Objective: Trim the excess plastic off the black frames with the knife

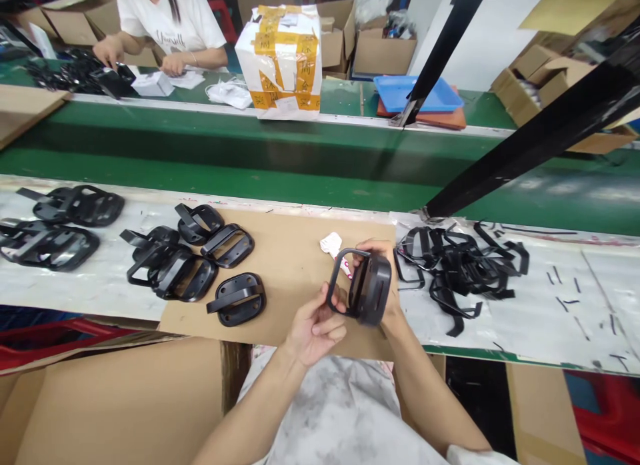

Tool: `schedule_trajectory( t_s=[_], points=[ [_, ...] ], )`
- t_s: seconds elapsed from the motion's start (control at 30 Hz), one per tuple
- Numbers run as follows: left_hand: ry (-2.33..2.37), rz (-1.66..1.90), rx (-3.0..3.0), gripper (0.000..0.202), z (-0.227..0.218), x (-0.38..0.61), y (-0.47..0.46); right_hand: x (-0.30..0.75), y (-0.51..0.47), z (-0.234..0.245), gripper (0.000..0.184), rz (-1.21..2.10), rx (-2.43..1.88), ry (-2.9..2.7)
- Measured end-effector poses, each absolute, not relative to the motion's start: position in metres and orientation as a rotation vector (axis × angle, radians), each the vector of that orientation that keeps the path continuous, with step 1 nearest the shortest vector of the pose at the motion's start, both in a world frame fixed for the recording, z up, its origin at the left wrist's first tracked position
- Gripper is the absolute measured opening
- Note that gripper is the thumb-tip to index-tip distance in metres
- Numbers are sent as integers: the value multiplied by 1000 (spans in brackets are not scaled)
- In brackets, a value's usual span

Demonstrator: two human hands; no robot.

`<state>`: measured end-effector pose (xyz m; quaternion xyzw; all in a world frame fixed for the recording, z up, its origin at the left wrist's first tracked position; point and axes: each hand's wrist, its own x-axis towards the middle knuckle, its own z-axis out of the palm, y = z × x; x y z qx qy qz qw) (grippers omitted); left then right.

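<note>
The left grip (317, 326) is closed on the thin loop (334, 278) of a black part, and the right grip (393, 288) holds its thicker base (381, 292) from the right, so the part is between the 2 grips, over a cardboard sheet (290, 252) on the bench (545, 332). Similar parts (243, 312) lie left of the left grip, black pieces (460, 265) are heaped right of the right grip, and a white tag (331, 242) lies just beyond both
</note>
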<state>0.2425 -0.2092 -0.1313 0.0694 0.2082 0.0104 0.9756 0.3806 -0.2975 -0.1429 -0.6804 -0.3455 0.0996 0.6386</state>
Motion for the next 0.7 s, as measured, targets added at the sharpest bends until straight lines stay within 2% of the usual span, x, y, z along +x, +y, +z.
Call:
schedule_trajectory(
  t_s=[0.23, 0.37, 0.47, 0.53, 0.63, 0.7],
  points=[
    [426, -51, 491, 37, -139, 228, -184, 374, -298, -138, 20, 309, -1540, -809],
    [408, 105, 831, 44, -129, 240, -169, 381, -297, -132, 25, 218, -1586, -935],
    [397, 124, 854, 49, -119, 260, -159, 387, -293, -127, 30, 134, -1611, -1093],
    [419, 103, 798, 50, -114, 273, -153, 389, -292, -122, 38, 122, -1661, -1179],
    [525, 217, 783, 53, -107, 287, -143, 388, -302, -117, 61, 156, -1811, -1193],
    [612, 377, 803, 59, -105, 289, -135, 384, -317, -120, 65, 214, -1952, -1146]
  ],
)
